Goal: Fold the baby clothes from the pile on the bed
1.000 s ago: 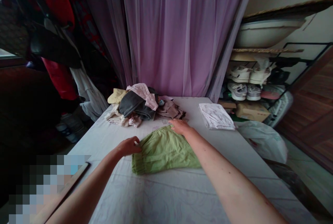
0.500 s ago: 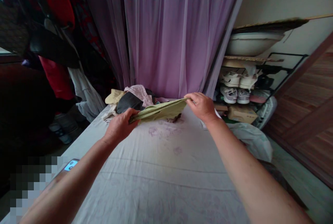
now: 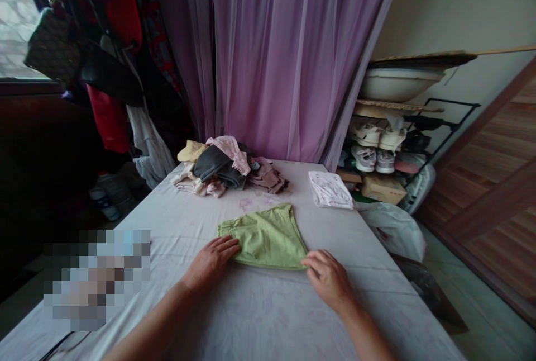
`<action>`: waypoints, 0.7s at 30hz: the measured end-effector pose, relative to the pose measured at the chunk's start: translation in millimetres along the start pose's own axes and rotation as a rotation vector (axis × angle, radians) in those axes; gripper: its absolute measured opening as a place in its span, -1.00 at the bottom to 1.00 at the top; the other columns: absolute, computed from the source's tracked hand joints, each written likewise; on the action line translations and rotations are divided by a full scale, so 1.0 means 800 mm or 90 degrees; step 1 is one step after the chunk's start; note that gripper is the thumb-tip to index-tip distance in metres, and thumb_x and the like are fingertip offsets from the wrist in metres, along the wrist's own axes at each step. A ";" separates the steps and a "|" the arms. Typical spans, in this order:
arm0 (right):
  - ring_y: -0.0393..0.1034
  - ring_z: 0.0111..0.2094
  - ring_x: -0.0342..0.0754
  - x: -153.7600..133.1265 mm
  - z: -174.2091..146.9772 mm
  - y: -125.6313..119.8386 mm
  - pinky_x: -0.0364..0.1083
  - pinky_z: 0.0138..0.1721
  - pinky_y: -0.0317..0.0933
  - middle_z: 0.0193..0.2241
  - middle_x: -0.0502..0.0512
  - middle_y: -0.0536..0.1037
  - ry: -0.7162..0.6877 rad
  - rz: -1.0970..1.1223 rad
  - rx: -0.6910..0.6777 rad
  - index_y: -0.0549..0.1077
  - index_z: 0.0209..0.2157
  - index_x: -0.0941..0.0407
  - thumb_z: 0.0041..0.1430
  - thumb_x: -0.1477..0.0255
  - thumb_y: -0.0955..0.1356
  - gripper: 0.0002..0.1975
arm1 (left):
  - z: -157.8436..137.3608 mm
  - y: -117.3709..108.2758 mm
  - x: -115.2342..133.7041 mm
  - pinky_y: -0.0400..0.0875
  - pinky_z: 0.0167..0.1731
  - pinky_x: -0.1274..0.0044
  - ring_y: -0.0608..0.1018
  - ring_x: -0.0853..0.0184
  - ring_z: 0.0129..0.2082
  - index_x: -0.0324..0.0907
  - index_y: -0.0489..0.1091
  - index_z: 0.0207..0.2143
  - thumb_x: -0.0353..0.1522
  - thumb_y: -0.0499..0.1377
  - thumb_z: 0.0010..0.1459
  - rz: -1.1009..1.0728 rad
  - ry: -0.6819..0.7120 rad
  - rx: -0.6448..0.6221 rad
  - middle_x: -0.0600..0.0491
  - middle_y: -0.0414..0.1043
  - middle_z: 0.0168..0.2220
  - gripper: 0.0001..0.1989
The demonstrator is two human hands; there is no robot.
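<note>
Green shorts [image 3: 268, 238] lie folded in half on the table's pale cloth [image 3: 251, 310], with the gathered waistband to the left and the leg hem to the right. My left hand [image 3: 213, 260] rests flat near the waistband, its fingertips on the fabric. At the lower right corner of the hem, my right hand [image 3: 329, 277] has its fingers pinched on the edge of the shorts. Behind the shorts sits a heap of clothes [image 3: 221, 165] in dark grey, pink, yellow and brownish tones. A folded white patterned garment [image 3: 330, 189] lies to the right of the heap.
A purple curtain [image 3: 268, 59] hangs behind the table. On the right stands a rack with shoes [image 3: 372, 157] and a white basin [image 3: 400, 82]. Bags [image 3: 56, 48] and clothing hang at the left. A blurred-out patch covers something on the table's left side.
The green shorts, held stretched up between both hands before, now lie flat on the table nearer to me. My left hand has let go and flattened; the view has shifted slightly.
</note>
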State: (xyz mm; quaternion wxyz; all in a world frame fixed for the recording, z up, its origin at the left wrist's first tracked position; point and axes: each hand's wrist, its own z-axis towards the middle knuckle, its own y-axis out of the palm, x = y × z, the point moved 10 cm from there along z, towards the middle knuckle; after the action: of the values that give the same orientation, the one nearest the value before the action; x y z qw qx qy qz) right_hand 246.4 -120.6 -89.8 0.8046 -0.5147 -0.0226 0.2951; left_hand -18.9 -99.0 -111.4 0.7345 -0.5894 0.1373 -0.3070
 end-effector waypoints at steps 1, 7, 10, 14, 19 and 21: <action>0.43 -0.26 -0.05 0.000 -0.003 0.003 -0.10 -0.19 0.28 -0.35 0.06 0.55 0.012 0.004 -0.015 0.56 -0.36 0.06 0.02 0.67 0.22 -0.65 | 0.000 -0.003 0.004 0.31 0.19 0.32 0.41 0.25 0.18 -0.08 0.41 0.11 -0.58 -0.01 0.13 -0.001 -0.001 -0.009 0.04 0.44 0.13 -0.47; 0.44 -0.22 -0.06 0.005 -0.001 0.022 -0.13 -0.15 0.26 -0.34 0.04 0.57 0.083 0.079 -0.174 0.57 -0.36 0.05 -0.08 0.66 0.20 -0.61 | 0.009 -0.040 0.022 0.39 0.10 0.32 0.51 0.19 0.07 -0.11 0.49 -0.02 -0.46 0.10 0.07 -0.047 -0.020 -0.030 0.02 0.55 -0.01 -0.59; 0.46 -0.18 -0.06 0.020 0.006 0.019 -0.12 -0.11 0.27 -0.27 0.04 0.60 0.116 0.147 -0.212 0.58 -0.31 0.05 -0.08 0.63 0.20 -0.59 | 0.026 -0.061 0.011 0.45 0.00 0.37 0.59 0.22 -0.07 -0.11 0.51 -0.07 -0.27 0.04 0.23 -0.087 -0.068 -0.007 0.00 0.58 -0.08 -0.67; 0.49 -0.20 -0.02 0.063 0.041 0.013 -0.08 -0.13 0.30 -0.26 0.08 0.63 0.220 0.187 -0.140 0.58 -0.30 0.06 0.08 0.49 0.21 -0.69 | 0.064 -0.058 -0.003 0.40 0.09 0.38 0.51 0.22 0.07 -0.12 0.48 0.00 -0.20 -0.06 0.32 -0.109 -0.097 0.032 -0.01 0.52 0.03 -0.59; 0.53 -0.24 -0.08 0.124 0.098 0.062 -0.17 -0.25 0.35 -0.20 0.10 0.64 0.445 0.258 -0.099 0.54 -0.12 0.10 0.14 0.42 0.24 -0.67 | 0.097 0.002 0.006 0.21 0.23 0.25 0.29 0.12 0.27 -0.22 0.34 0.17 -0.27 0.00 0.30 0.004 -0.101 -0.015 -0.08 0.32 0.22 -0.56; 0.53 -0.30 -0.10 0.140 0.122 0.083 -0.18 -0.30 0.34 -0.22 0.09 0.64 0.478 0.239 -0.105 0.54 -0.10 0.10 0.15 0.43 0.24 -0.66 | 0.098 0.019 0.012 0.12 0.27 0.18 0.23 0.09 0.30 -0.19 0.29 0.21 -0.22 0.02 0.30 0.041 -0.099 -0.024 -0.06 0.26 0.26 -0.52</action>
State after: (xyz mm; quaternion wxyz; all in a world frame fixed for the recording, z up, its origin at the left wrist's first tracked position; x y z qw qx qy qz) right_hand 275.4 34.0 -130.0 0.6454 -0.6441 0.3427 0.2261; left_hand 36.8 -41.9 -103.9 0.7414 -0.6203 0.1045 -0.2340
